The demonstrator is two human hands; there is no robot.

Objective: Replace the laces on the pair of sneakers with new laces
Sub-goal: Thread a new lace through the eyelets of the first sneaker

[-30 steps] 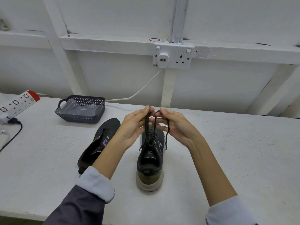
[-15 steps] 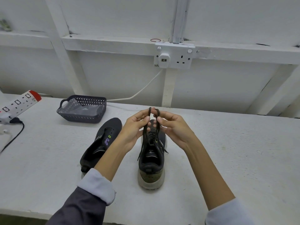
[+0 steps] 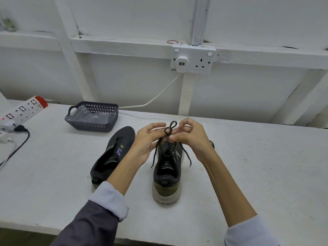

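Note:
Two dark sneakers stand on the white table (image 3: 248, 166). The right sneaker (image 3: 167, 176) points away from me, heel toward me, with a dark lace (image 3: 170, 127) threaded through it. My left hand (image 3: 148, 139) and my right hand (image 3: 190, 135) meet just above its toe, both pinching the lace, which forms a small loop sticking up between my fingertips. Two loose lace ends hang down on either side of the shoe. The left sneaker (image 3: 113, 155) lies beside my left forearm with bare eyelets, partly hidden by that arm.
A dark plastic basket (image 3: 92, 116) holding a clear packet sits at the back left. A white power strip (image 3: 21, 109) with a black cable lies at the far left edge. A wall socket (image 3: 193, 60) with a white cord hangs above the table.
My hands stayed above the right sneaker while working the lace; a small loop now stands up between my fingertips and the loose ends hang lower on both sides.

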